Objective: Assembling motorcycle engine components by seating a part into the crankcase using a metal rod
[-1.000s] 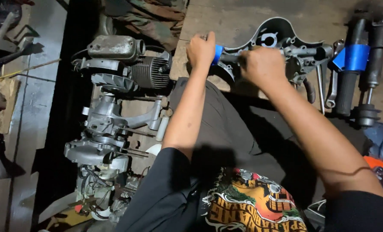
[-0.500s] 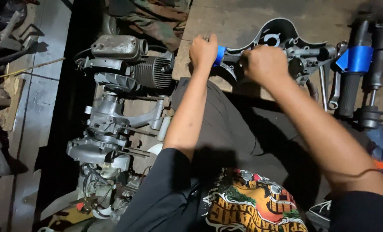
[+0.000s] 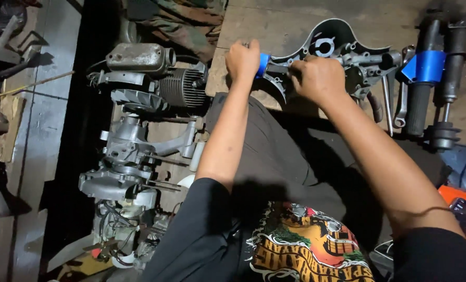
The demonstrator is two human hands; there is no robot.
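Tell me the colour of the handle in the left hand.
Blue handle, gripped by the left hand; head view.

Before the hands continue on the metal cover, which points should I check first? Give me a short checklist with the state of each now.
1. Left hand closed around the blue-handled tool: ok.
2. Right hand resting on the metal cover: ok.
3. Tool tip seated on its fastener: cannot tell, the right hand hides it.
4. Cover lying flat on the wooden board: ok.
5. Wrenches lying beside the cover, near the right hand: ok.
6. Light on the work spot: not ok, dim with deep shadows.
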